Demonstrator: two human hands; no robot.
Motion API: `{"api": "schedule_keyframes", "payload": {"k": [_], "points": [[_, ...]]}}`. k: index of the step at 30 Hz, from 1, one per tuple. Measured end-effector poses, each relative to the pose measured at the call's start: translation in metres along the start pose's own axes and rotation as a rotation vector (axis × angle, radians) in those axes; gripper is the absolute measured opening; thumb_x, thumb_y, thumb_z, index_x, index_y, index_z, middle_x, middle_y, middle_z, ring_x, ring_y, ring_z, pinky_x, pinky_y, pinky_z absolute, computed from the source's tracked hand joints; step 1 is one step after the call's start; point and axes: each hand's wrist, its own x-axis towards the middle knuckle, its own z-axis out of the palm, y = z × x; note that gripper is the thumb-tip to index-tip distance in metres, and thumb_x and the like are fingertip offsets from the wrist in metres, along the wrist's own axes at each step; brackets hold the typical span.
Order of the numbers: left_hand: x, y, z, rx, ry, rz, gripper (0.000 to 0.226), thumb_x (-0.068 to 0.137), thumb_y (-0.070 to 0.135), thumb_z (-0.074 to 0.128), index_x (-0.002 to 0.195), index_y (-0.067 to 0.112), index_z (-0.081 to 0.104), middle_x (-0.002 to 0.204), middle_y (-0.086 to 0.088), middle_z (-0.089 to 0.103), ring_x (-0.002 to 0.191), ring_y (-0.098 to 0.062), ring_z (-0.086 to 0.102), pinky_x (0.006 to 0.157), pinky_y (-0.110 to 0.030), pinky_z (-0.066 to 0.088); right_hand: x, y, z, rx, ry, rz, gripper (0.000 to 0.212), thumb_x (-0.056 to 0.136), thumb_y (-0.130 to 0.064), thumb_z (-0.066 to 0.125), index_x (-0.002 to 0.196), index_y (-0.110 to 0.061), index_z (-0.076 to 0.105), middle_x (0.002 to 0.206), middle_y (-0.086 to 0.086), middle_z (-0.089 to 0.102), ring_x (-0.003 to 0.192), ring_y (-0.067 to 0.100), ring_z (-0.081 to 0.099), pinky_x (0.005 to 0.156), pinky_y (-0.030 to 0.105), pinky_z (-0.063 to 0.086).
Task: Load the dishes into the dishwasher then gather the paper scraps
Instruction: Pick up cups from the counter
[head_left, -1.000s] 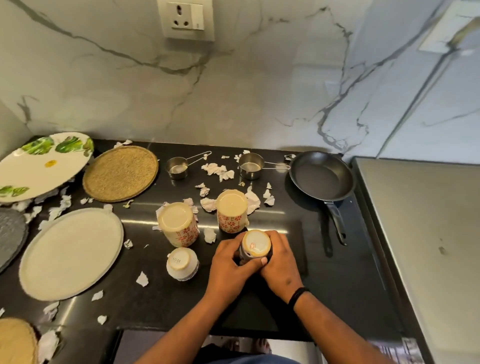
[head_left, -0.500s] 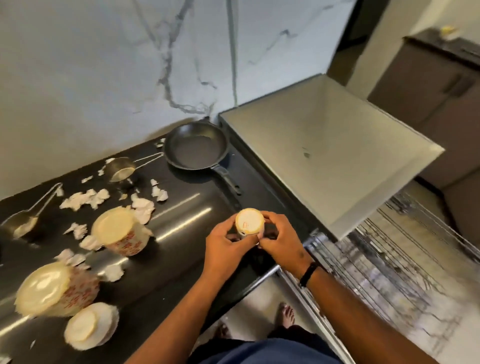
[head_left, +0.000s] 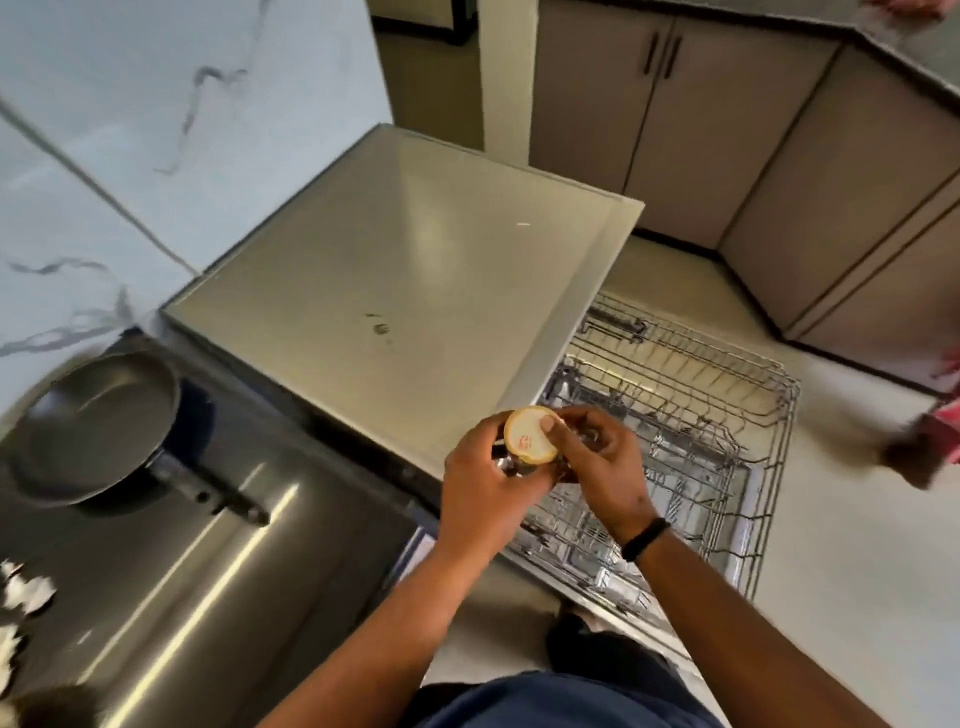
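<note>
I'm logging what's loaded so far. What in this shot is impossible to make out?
- Cup, head view: only its base shows; left hand and right hand cover its sides.
- Dishwasher rack: near part hidden by the hands.
- Paper scraps: blurred, cut off by the left edge.
- Frying pan: motion-blurred.

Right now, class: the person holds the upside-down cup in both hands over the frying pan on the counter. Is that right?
Not quite. In the head view both hands, left hand and right hand, hold the cup over the dishwasher rack; the frying pan sits apart on the counter.
</note>
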Motion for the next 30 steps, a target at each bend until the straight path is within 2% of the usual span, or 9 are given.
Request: {"api": "schedule_keyframes", "payload": {"k": [3,8,11,14,19,22,25,27,30], "points": [[0.031,0.008,0.054,0.116,-0.083,0.025,0.047,0.068,0.030,0.089,0.108,0.035,0.066,0.095,0.015,0.072,0.088,-0.005,0.070,0.072,-0.031,0.061,0.030,0.015,-0.048,0.048,0.056,0.036,0.044,0.074,-0.048,0.083,0.103,-0.017,0.070,0.099,0.004,0.074,0.091,0.023,0.073,0.071,0.045,0.062],[0.080,-0.009,0.129,0.309,-0.232,-0.041,0.053,0.069,0.032,0.088,0.115,0.027,0.062,0.095,0.012,0.069,0.078,0.000,0.065,0.063,-0.020,0.054,0.081,0.066,-0.104,0.095,0.070,0.210,0.042,0.073,-0.037,0.085,0.105,-0.014,0.070,0.103,0.007,0.074,0.094,0.025,0.073,0.078,0.049,0.062],[0.111,-0.039,0.160,0.362,-0.358,-0.135,0.064,0.069,0.018,0.090,0.126,0.020,0.062,0.102,0.010,0.068,0.082,0.002,0.065,0.062,-0.008,0.048,0.112,0.110,-0.123,0.102,0.057,0.339,0.066,0.058,-0.052,0.091,0.108,-0.013,0.072,0.098,0.009,0.076,0.092,0.028,0.074,0.082,0.049,0.061],[0.140,-0.075,0.182,0.430,-0.451,-0.239,0.074,0.073,0.007,0.085,0.140,0.020,0.055,0.112,0.006,0.063,0.087,-0.003,0.062,0.059,-0.006,0.046,0.142,0.149,-0.123,0.076,-0.011,0.483,0.088,0.047,-0.062,0.087,0.113,-0.007,0.071,0.092,0.006,0.077,0.081,0.018,0.075,0.074,0.034,0.061],[0.174,-0.144,0.203,0.585,-0.435,-0.376,0.074,0.075,0.003,0.082,0.141,0.022,0.054,0.123,-0.006,0.065,0.102,-0.021,0.062,0.064,-0.017,0.044,0.183,0.211,-0.101,-0.008,-0.103,0.654,0.056,0.058,-0.061,0.086,0.082,-0.012,0.077,0.075,0.002,0.077,0.081,0.025,0.075,0.082,0.047,0.061],[0.186,-0.174,0.209,0.660,-0.396,-0.422,0.069,0.080,0.001,0.079,0.140,0.020,0.052,0.123,-0.006,0.065,0.099,-0.021,0.061,0.065,-0.022,0.051,0.198,0.237,-0.083,-0.077,-0.078,0.711,0.057,0.062,-0.064,0.083,0.081,-0.011,0.076,0.071,-0.003,0.074,0.066,0.013,0.067,0.064,0.032,0.059],[0.193,-0.198,0.211,0.713,-0.344,-0.483,0.063,0.082,0.003,0.079,0.137,0.015,0.051,0.117,-0.005,0.064,0.097,-0.024,0.064,0.070,-0.030,0.058,0.210,0.251,-0.070,-0.128,-0.081,0.740,0.048,0.069,-0.058,0.083,0.074,-0.012,0.070,0.064,-0.006,0.063,0.057,0.007,0.052,0.045,0.017,0.037],[0.196,-0.213,0.212,0.727,-0.318,-0.502,0.064,0.080,0.002,0.080,0.137,0.013,0.051,0.119,-0.007,0.065,0.097,-0.022,0.063,0.066,-0.024,0.054,0.217,0.263,-0.064,-0.124,-0.073,0.749,0.044,0.068,-0.054,0.086,0.071,-0.015,0.063,0.060,-0.005,0.055,0.055,0.009,0.046,0.039,0.014,0.032],[0.199,-0.224,0.215,0.764,-0.314,-0.502,0.066,0.081,0.003,0.080,0.139,0.014,0.051,0.123,-0.008,0.065,0.101,-0.022,0.063,0.065,-0.019,0.047,0.222,0.272,-0.059,-0.125,-0.045,0.769,0.044,0.067,-0.048,0.089,0.067,-0.017,0.058,0.058,-0.002,0.046,0.056,0.013,0.038,0.046,0.022,0.031]]}}
